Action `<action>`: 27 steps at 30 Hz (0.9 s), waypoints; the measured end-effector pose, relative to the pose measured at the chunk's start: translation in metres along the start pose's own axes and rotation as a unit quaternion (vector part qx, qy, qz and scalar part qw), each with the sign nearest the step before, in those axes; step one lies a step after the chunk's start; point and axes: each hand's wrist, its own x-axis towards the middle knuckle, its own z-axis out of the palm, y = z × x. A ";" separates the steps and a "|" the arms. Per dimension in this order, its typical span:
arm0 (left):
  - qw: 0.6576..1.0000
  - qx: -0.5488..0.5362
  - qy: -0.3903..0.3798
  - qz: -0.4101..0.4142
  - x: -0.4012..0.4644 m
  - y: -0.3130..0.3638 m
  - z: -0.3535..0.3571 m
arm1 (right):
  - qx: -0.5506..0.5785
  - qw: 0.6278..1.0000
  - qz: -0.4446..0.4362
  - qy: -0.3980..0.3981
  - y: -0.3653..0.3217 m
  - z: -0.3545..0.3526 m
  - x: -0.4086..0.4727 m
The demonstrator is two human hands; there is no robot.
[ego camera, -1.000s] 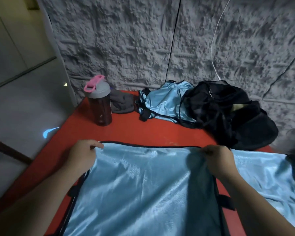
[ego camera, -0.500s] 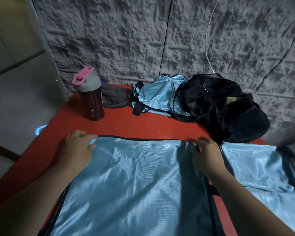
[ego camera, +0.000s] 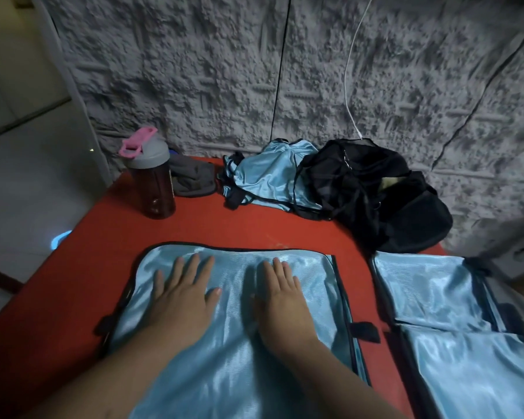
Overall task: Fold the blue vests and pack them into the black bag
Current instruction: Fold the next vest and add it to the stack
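A person's left hand (ego camera: 183, 293) and right hand (ego camera: 282, 293) lie flat, fingers straight and slightly spread, palms down on a blue vest (ego camera: 233, 325) spread across a red desk (ego camera: 103, 243). Neither hand grips anything; both press on the shiny fabric near its far, black-trimmed edge. A small black tab (ego camera: 364, 330) sticks out from the vest's right edge.

Just to the right, apart from the first, a second blue vest (ego camera: 454, 337) lies on the desk and reaches the edge of the view. At the back of the desk, against a rough grey wall (ego camera: 194, 71), a crumpled blue vest (ego camera: 268, 178) sits touching the black bag (ego camera: 375, 195), which slumps open to its right. To the left of the crumpled vest lies a grey cloth (ego camera: 192, 179), and beside that stands a dark bottle (ego camera: 153, 176) with a grey lid and pink flip cap. A black cable (ego camera: 280, 71) and a white cable (ego camera: 350, 80) run down the wall behind the bag.
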 end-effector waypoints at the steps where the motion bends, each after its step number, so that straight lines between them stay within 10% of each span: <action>1: 1.000 -0.001 -0.005 0.005 0.001 0.001 -0.002 | -0.012 1.000 0.000 0.004 0.000 0.002 0.006; 27: 0.998 0.033 0.015 -0.048 0.017 -0.054 -0.002 | -0.103 0.988 0.114 0.000 0.088 -0.014 0.008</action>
